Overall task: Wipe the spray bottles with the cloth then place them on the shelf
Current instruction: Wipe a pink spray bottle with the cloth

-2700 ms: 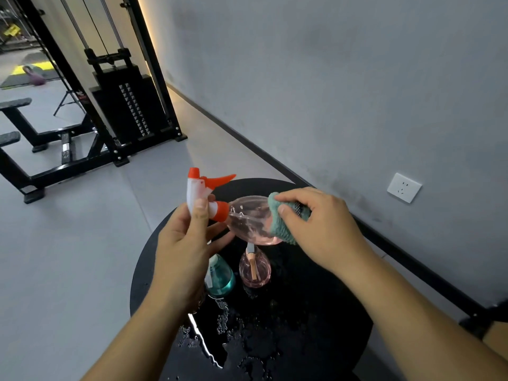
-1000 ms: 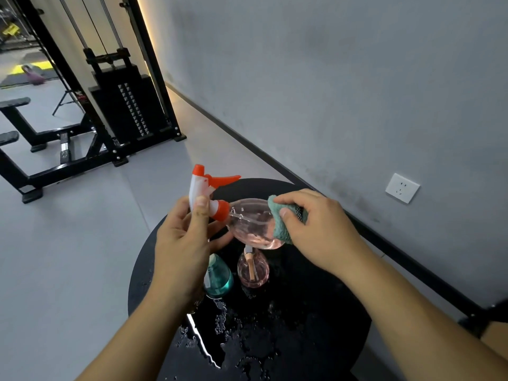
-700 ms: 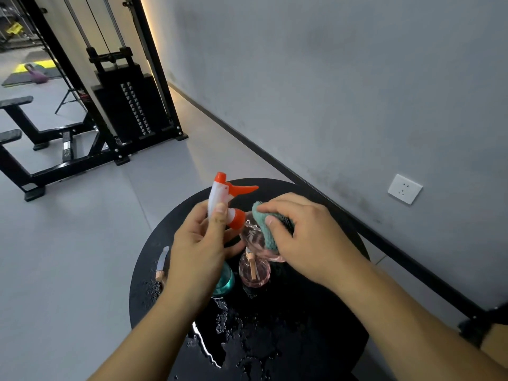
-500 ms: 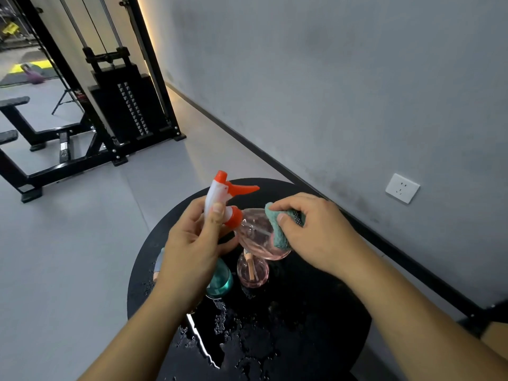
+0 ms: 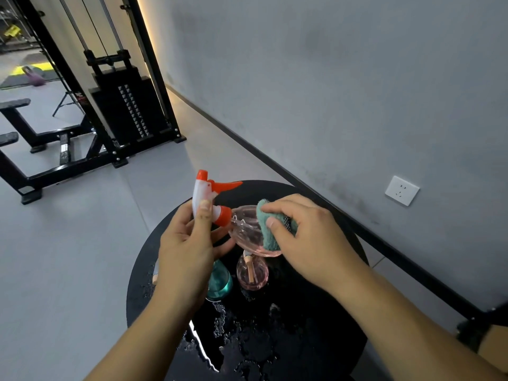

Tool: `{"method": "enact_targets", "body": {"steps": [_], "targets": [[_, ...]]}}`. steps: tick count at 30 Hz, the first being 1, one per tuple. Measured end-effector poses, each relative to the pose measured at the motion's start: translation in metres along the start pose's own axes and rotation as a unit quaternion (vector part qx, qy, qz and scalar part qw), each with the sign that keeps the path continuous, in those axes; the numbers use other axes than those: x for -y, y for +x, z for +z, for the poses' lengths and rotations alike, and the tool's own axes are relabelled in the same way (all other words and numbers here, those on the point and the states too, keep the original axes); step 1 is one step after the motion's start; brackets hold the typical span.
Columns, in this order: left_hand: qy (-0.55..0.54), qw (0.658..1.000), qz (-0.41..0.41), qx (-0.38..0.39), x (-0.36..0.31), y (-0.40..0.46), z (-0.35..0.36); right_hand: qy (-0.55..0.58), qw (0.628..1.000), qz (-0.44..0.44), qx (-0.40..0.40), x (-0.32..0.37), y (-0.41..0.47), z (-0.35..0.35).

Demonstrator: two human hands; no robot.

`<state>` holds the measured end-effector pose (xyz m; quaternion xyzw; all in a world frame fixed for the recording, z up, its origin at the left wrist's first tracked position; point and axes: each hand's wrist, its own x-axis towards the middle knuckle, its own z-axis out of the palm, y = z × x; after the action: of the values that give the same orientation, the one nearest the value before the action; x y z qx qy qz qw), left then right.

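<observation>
My left hand [image 5: 187, 254] grips the white and orange trigger head of a clear pink spray bottle [image 5: 246, 229], held on its side above a round black table [image 5: 316, 312]. My right hand [image 5: 305, 237] presses a teal cloth [image 5: 268, 229] against the bottle's body. Below, a second pink bottle [image 5: 253, 273] and a teal bottle [image 5: 220, 281] stand on the table, the teal one partly hidden by my left hand. No shelf is in view.
Water drops and a puddle [image 5: 236, 334] cover the near part of the tabletop. A grey wall with a white socket [image 5: 402, 190] runs along the right. A black weight machine [image 5: 121, 105] and bench stand on the grey floor at the far left.
The cloth has slid back and forth along the pink bottle's body, and the bottle has shifted slightly right and tilted while my left hand keeps its hold on the trigger head.
</observation>
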<state>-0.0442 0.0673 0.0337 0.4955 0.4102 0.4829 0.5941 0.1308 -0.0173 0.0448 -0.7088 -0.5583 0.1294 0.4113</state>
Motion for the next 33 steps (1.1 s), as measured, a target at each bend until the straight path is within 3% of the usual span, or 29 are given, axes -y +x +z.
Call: {"method": "enact_targets", "body": {"steps": [10,16,27,33], "targets": [[-0.022,0.999,-0.029,-0.022,-0.009,0.006,-0.007,0.031,0.998,0.060,-0.018,-0.015,0.005,-0.004],[-0.055,0.997,-0.045,-0.013,-0.011,0.005,-0.009,0.142,0.982,0.116,-0.054,-0.018,0.006,0.002],[-0.077,0.994,-0.059,-0.044,-0.009,0.006,-0.005,0.181,0.978,0.082,-0.067,-0.012,0.002,0.008],[-0.084,0.996,-0.025,-0.030,-0.010,0.009,-0.007,0.172,0.981,0.054,-0.069,-0.009,0.004,0.003]]}}
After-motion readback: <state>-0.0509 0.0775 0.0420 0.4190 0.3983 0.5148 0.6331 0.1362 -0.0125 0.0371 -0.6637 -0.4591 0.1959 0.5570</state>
